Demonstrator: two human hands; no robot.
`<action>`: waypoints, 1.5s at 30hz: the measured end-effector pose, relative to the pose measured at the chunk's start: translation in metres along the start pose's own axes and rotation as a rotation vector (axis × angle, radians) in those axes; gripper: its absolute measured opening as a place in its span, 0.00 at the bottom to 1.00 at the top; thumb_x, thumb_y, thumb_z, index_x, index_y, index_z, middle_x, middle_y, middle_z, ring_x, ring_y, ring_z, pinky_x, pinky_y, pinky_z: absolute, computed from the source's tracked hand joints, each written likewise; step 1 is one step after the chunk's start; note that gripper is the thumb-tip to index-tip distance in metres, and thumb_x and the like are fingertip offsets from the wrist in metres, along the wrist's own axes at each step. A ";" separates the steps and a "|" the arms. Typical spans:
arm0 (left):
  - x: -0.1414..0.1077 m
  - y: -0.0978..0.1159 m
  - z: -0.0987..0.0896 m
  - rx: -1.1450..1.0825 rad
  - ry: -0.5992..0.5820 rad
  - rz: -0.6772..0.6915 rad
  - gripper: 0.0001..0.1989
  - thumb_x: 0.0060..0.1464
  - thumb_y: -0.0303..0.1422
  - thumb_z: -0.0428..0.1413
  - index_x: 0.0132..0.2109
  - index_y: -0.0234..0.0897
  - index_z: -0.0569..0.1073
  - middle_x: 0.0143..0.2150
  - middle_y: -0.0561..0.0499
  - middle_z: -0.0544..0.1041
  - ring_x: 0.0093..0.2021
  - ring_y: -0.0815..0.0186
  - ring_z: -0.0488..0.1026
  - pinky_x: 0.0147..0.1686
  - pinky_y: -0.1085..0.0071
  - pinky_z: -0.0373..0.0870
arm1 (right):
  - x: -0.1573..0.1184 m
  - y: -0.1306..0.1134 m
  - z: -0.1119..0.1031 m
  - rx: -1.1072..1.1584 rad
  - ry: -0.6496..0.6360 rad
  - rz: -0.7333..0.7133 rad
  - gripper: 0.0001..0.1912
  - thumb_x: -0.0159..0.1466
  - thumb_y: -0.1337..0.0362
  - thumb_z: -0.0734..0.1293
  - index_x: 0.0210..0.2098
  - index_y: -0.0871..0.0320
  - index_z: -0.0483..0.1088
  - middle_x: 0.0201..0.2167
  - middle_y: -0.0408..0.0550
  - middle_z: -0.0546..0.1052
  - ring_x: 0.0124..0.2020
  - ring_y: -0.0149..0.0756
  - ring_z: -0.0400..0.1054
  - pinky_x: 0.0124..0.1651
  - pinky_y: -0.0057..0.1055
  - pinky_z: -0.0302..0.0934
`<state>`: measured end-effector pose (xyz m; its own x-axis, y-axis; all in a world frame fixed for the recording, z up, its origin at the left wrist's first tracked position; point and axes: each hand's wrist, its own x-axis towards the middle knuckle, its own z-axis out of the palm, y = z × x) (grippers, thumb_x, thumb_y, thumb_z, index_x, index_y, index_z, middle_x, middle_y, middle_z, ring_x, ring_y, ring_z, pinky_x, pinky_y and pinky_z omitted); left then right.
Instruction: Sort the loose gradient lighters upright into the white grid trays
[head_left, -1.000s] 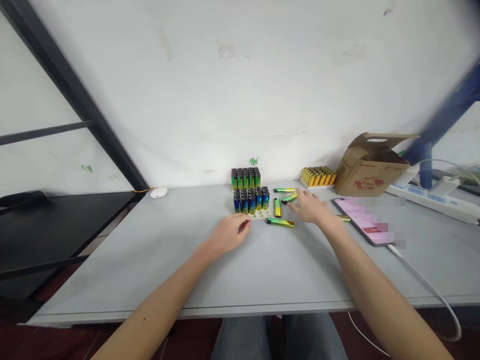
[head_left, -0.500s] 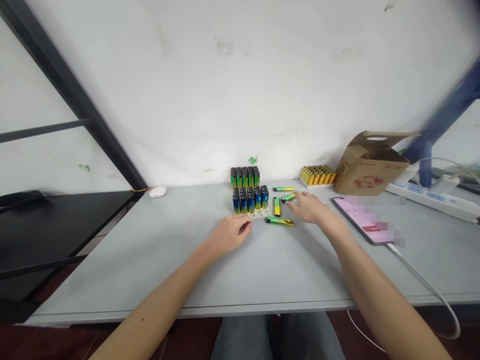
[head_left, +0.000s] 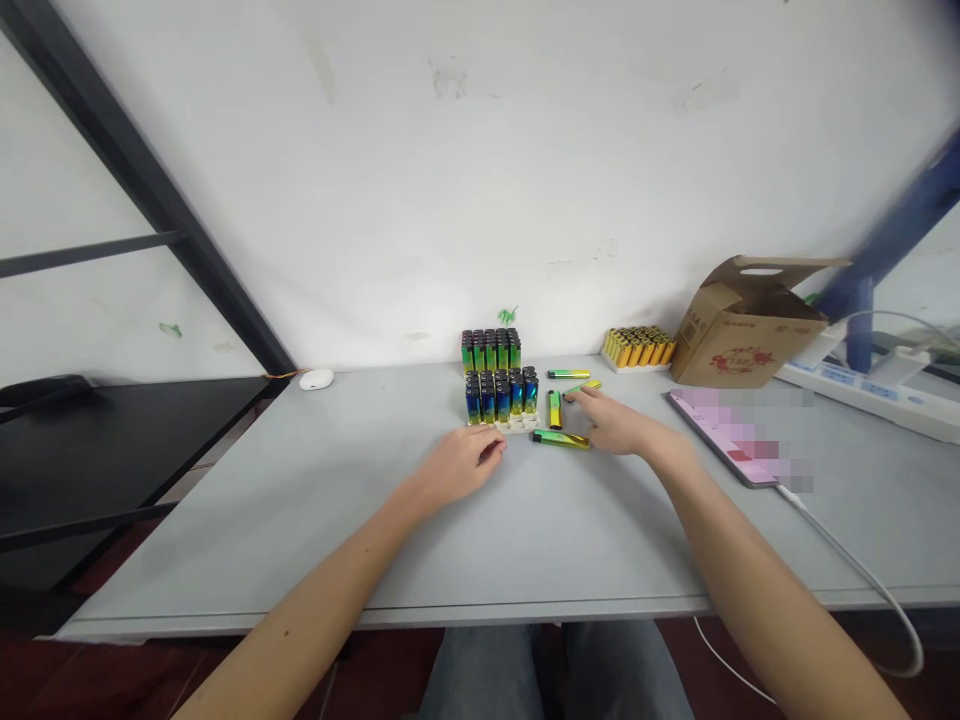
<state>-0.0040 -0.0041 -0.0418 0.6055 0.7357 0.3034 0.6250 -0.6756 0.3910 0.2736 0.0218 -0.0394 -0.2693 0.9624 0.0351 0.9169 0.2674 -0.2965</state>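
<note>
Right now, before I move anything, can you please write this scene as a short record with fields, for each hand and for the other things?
Left hand: open, holds nothing; nearest the white moulded holder of upright blue-green metallic sticks.
Right hand: open, holds nothing; fingertips beside a slim green-yellow metallic stick, contact unclear.
Loose sticks: two more lie near the right hand.
Rest: grey table, block of orange-yellow sticks, brown cardboard box, pink-screened smartphone.

Right hand [head_left: 615,425] beside loose vape pens [head_left: 561,439] — left hand [head_left: 459,465] near the tray [head_left: 519,425].
</note>
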 end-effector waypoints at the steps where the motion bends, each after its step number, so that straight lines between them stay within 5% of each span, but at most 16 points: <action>1: 0.000 0.000 0.000 0.002 -0.003 0.001 0.12 0.61 0.31 0.45 0.38 0.39 0.73 0.36 0.49 0.76 0.36 0.64 0.71 0.37 0.70 0.64 | 0.000 0.006 -0.003 -0.005 0.000 0.017 0.34 0.51 0.76 0.62 0.58 0.56 0.61 0.57 0.55 0.68 0.53 0.45 0.67 0.49 0.36 0.64; 8: 0.000 0.002 -0.001 0.008 -0.006 0.005 0.12 0.61 0.31 0.44 0.38 0.38 0.72 0.36 0.49 0.76 0.35 0.65 0.70 0.36 0.70 0.64 | -0.001 0.022 -0.013 -0.085 -0.076 0.258 0.28 0.51 0.73 0.63 0.51 0.52 0.67 0.48 0.50 0.74 0.43 0.43 0.70 0.37 0.32 0.63; 14: 0.000 0.001 -0.001 0.005 0.008 0.010 0.12 0.61 0.32 0.45 0.38 0.39 0.73 0.35 0.49 0.76 0.35 0.65 0.70 0.36 0.70 0.64 | 0.002 0.004 -0.026 0.093 0.101 0.143 0.17 0.54 0.66 0.66 0.44 0.56 0.71 0.39 0.49 0.77 0.36 0.37 0.71 0.36 0.30 0.62; 17: 0.000 0.001 -0.001 -0.011 0.021 0.007 0.12 0.61 0.32 0.45 0.39 0.39 0.73 0.36 0.49 0.76 0.35 0.65 0.71 0.36 0.70 0.64 | 0.000 -0.003 -0.037 0.291 0.178 0.110 0.10 0.57 0.59 0.65 0.35 0.57 0.73 0.29 0.46 0.76 0.28 0.35 0.70 0.32 0.31 0.62; 23: 0.000 0.003 0.000 -0.125 0.056 -0.034 0.13 0.62 0.36 0.45 0.43 0.39 0.74 0.36 0.49 0.75 0.34 0.66 0.70 0.34 0.71 0.66 | -0.005 -0.016 -0.047 1.038 0.255 -0.041 0.15 0.53 0.55 0.71 0.32 0.59 0.69 0.25 0.42 0.72 0.24 0.31 0.69 0.34 0.33 0.67; 30: 0.006 0.004 0.003 -0.417 0.212 -0.028 0.24 0.60 0.42 0.49 0.62 0.42 0.63 0.54 0.43 0.65 0.37 0.69 0.70 0.39 0.69 0.71 | 0.003 -0.071 -0.017 1.513 0.109 -0.207 0.16 0.49 0.59 0.75 0.28 0.56 0.65 0.33 0.42 0.72 0.34 0.33 0.73 0.39 0.32 0.68; 36: 0.009 0.004 0.005 -0.637 0.293 -0.096 0.22 0.62 0.43 0.47 0.58 0.40 0.66 0.60 0.42 0.63 0.45 0.64 0.71 0.39 0.69 0.73 | 0.005 -0.100 0.019 1.400 0.107 -0.252 0.15 0.52 0.55 0.73 0.30 0.56 0.65 0.31 0.43 0.74 0.31 0.31 0.71 0.38 0.34 0.69; 41: 0.012 0.003 -0.006 -0.701 0.486 -0.208 0.17 0.61 0.43 0.47 0.43 0.36 0.72 0.51 0.43 0.72 0.48 0.63 0.71 0.45 0.68 0.69 | 0.000 -0.093 0.014 0.956 0.513 -0.221 0.11 0.60 0.54 0.65 0.33 0.56 0.68 0.33 0.46 0.75 0.35 0.35 0.70 0.38 0.31 0.65; 45: 0.012 0.001 -0.019 -0.920 0.508 -0.331 0.16 0.60 0.43 0.46 0.42 0.35 0.68 0.35 0.48 0.75 0.28 0.69 0.70 0.31 0.70 0.68 | 0.001 -0.061 0.006 0.672 0.701 -0.167 0.17 0.66 0.54 0.56 0.33 0.56 0.69 0.33 0.48 0.76 0.37 0.37 0.70 0.42 0.32 0.64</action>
<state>-0.0051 0.0048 -0.0214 0.0706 0.9502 0.3036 -0.0145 -0.3033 0.9528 0.2156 0.0064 -0.0272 0.0548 0.7827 0.6200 0.4657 0.5292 -0.7093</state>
